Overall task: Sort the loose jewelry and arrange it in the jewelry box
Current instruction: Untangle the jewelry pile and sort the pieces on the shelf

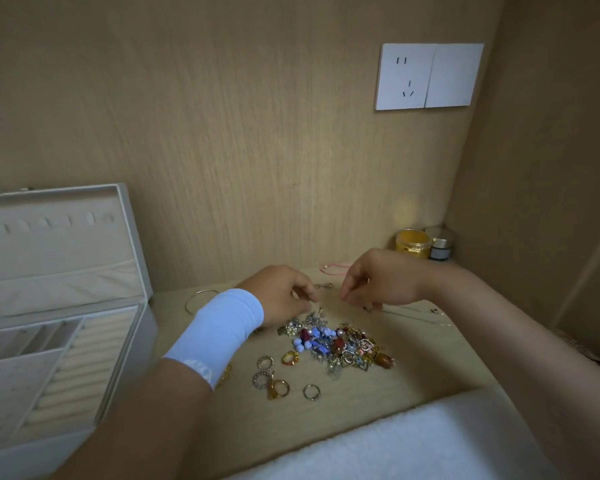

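Above jewelry pile [336,344], fingers [307,294] apparently pinched.

Dim, warm light; a pale glow falls on the back wall [407,206] at right. Edges bow and soften; the near forearms blur.

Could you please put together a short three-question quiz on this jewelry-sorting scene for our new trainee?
1. True or false: the jewelry box stands open on the person's left.
2. Where do the separate rings lie relative to the mixed jewelry pile: A) nearer the person, B) against the wall, C) inside the box?
3. What does the left hand wear at the wrist that the right hand lacks?

Key: 1 true. 2 A. 3 a white wristband.
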### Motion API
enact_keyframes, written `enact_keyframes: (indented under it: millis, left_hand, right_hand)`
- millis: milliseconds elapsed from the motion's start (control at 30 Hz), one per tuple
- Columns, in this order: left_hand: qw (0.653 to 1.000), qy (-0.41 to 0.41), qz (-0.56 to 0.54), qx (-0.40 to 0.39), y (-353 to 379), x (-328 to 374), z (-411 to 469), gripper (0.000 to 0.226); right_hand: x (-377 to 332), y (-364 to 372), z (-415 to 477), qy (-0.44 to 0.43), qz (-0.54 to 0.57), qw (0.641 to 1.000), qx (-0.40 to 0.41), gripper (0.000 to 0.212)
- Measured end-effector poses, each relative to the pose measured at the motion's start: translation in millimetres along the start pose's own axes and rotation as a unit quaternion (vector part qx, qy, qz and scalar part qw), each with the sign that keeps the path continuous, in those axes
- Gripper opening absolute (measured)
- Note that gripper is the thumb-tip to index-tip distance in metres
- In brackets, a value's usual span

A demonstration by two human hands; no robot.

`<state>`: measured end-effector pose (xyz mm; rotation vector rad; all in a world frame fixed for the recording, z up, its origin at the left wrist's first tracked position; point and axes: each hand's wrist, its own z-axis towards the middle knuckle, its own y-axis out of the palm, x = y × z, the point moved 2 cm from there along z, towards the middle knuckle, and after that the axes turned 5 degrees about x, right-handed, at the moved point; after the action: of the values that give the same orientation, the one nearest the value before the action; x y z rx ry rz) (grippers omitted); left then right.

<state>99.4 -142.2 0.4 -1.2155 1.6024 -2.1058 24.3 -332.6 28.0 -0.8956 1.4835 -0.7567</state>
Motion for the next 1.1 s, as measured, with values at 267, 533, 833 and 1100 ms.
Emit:
enact_keyframes:
  millis: [267,533,833,1100]
  left_hand:
    - [0.999,0.046,0.021,-0.007,36.7,14.3,-29.8,0.021]
    - [0.999,0.039,0.017,-0.003,32.6,11.1,-42.0,0.019]
    - [0.991,0.102,0.006,0.086,44.5,26.9,-37.3,0.019]
    - [0.945,-0.058,-0.318,0.044,45.2,49.7,-20.1,0.033]
  right_hand:
    - [11.8,35.8,-33.1,0.039,-0.068,0.996,-0.031,0.041]
    - [23.8,38.0,-36.3,0.048,0.111,0.992,-0.020,0.019]
    - [33.1,31.5,-33.2,0.027,0.251,0.965,0.070,0.015]
    - [24.4,26.0,-32.2,-0.019,0.339,0.933,0.123,0.021]
